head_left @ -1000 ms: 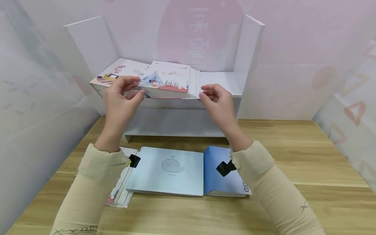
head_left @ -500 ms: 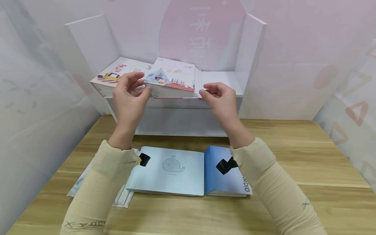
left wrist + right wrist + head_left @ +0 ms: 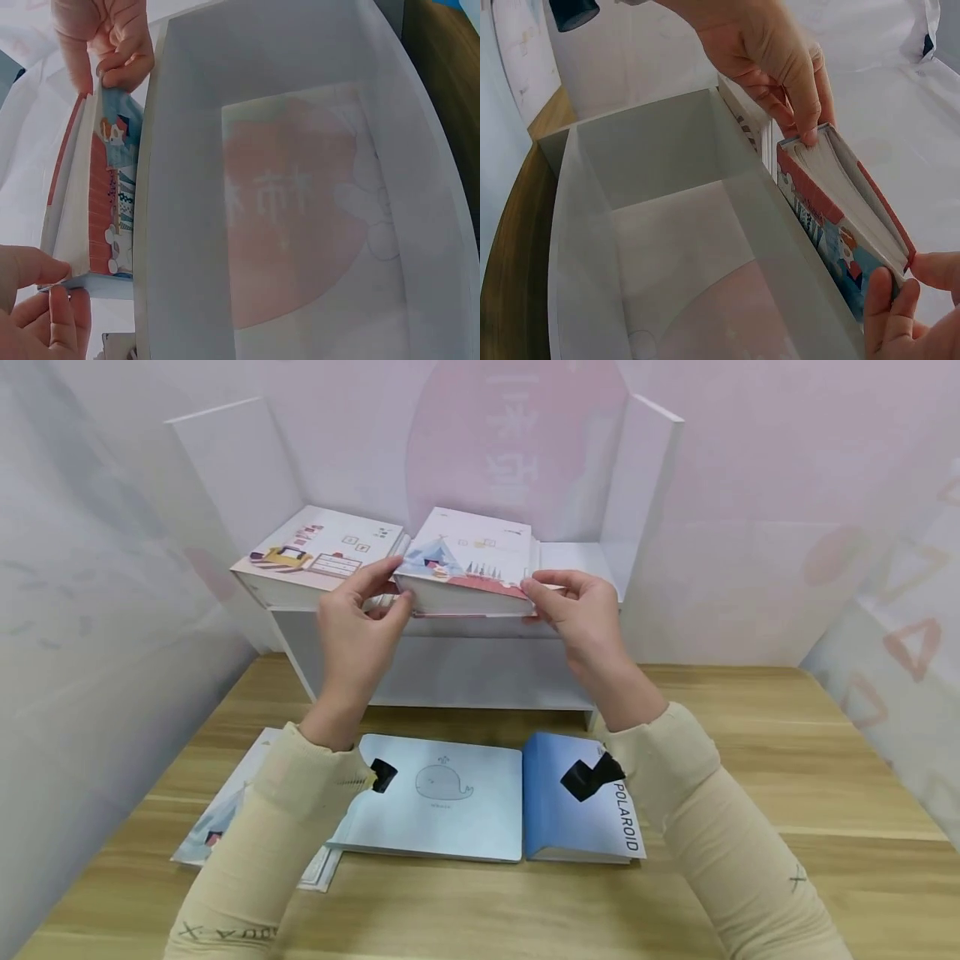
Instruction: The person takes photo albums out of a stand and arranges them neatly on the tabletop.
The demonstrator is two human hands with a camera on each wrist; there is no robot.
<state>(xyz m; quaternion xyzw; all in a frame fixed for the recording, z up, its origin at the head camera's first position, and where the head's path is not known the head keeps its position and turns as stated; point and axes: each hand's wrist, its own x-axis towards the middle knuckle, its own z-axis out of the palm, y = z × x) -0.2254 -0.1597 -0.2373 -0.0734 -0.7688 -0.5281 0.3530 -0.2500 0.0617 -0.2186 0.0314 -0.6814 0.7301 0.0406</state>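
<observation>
In the head view a thick white book [image 3: 480, 547] with a blue tent and red ground on its cover lies flat at the shelf's top board, its page edge facing me. My left hand [image 3: 362, 627] pinches its front left corner between thumb and fingers. My right hand [image 3: 588, 614] pinches the front right corner, thumb at the page edge. Seen from below in the left wrist view, the book's underside [image 3: 120, 195] juts past the board's front edge. In the right wrist view its pages [image 3: 840, 176] show between both hands.
A white two-level shelf [image 3: 480, 672] stands at the back with raised side panels. Left on it lies another white book [image 3: 330, 547]. On the wooden table are a pale blue whale album [image 3: 450, 810], a blue Polaroid book [image 3: 581, 827] and a white book [image 3: 232, 793] partly behind my left forearm.
Both hands have moved right with the tent book, whose lower volumes now sit more in line beneath it. More of the left-hand book on the shelf shows.
</observation>
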